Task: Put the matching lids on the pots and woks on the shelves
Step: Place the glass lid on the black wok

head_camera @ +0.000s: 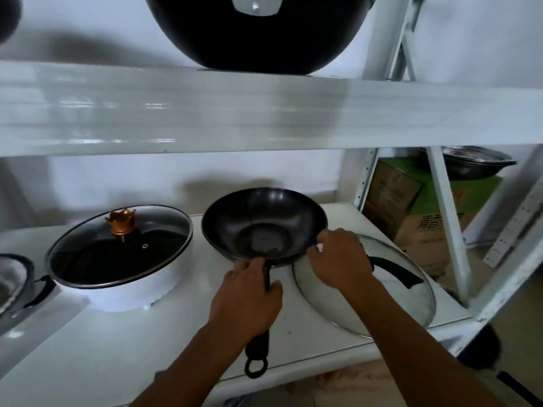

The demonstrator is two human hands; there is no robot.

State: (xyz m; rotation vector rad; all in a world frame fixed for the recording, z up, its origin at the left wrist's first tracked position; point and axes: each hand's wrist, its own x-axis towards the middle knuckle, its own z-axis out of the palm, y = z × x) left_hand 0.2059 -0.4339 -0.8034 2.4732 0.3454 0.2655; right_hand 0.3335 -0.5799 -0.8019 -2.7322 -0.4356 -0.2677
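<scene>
On the lower shelf (117, 333) the left hand (246, 301) is wrapped around the black wok's (264, 227) handle at 6 o'clock, while the right hand (340, 259) pinches its rim at 4 o'clock, above the glass lid (405, 298) lying just right of it.

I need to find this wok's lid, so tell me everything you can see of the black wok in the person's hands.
The black wok is round and deep, dark inside and uncovered, with some marks near its bottom. It looks like dark metal. It sits on the lower white shelf, its long black handle pointing toward the person and ending in a loop. The left hand grips the handle; the right hand is at the rim. A glass lid lies just beside it.
</scene>
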